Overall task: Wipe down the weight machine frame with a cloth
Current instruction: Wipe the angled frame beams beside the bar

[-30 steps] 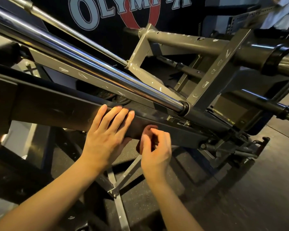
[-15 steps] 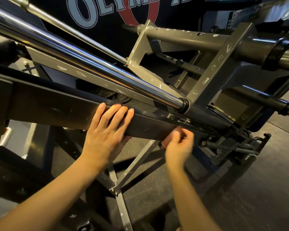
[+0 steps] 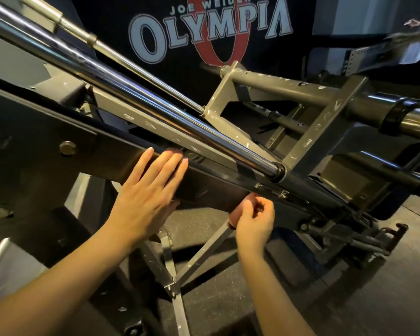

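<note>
The left hand (image 3: 146,202) lies flat against the dark sloping beam (image 3: 58,163) of the weight machine frame, its fingers (image 3: 166,166) straight and released, tips reaching the beam's upper edge. Lower along the same beam, the right hand (image 3: 255,221) has its fingers curled, pinching a small reddish cloth (image 3: 238,210) against the beam's underside; most of the cloth is hidden by the hand. Just above the beam runs a polished chrome rail (image 3: 155,117). An Olympia banner (image 3: 204,27) hangs behind.

Two hands (image 3: 146,202), one cloth (image 3: 238,209), two chrome rods (image 3: 155,110).
</note>
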{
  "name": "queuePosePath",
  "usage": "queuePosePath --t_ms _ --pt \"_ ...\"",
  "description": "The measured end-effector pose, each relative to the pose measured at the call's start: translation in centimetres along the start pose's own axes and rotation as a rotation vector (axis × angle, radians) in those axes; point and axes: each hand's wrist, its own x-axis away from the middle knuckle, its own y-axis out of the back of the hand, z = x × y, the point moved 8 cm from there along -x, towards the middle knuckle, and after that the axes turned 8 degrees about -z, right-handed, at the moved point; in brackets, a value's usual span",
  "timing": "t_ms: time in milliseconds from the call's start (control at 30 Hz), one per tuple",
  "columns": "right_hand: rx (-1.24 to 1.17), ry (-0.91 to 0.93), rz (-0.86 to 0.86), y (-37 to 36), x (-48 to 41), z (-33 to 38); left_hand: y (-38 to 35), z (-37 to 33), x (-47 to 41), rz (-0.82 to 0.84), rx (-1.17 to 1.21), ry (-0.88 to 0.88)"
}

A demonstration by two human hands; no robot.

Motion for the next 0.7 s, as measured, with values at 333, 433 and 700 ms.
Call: queuePosePath --t_ms 333,433,700 --pt "0.153 0.288 0.071 -2.0 2.9 1.5 1.5 2.6 0.0 -0.088 0.035 -0.027" --pt "0.167 0.069 -0.091 0.1 0.7 -1.0 1.1 2.7 0.2 -0.109 0.043 -0.03" --pt "0.075 0.563 0.194 -5.8 9.3 6.3 0.6 2.9 0.4 -0.134 0.084 -0.027"
